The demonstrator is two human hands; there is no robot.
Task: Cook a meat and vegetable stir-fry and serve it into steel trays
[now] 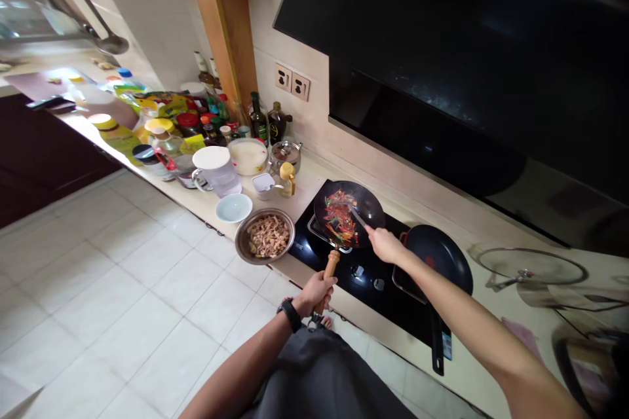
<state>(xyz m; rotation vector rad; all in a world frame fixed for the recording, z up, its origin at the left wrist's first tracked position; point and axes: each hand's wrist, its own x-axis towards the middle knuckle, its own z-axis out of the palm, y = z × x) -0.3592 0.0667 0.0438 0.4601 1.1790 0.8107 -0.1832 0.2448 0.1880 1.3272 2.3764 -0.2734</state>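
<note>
Left hand (315, 294) around wok handle (330, 265), angled roughly bodyward

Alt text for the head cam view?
Looking down at a stove, the left hand grips the wooden handle of a black wok holding red and green strips, while the right hand holds a metal spatula in it. A steel bowl of shredded meat sits beside the hob.
</note>
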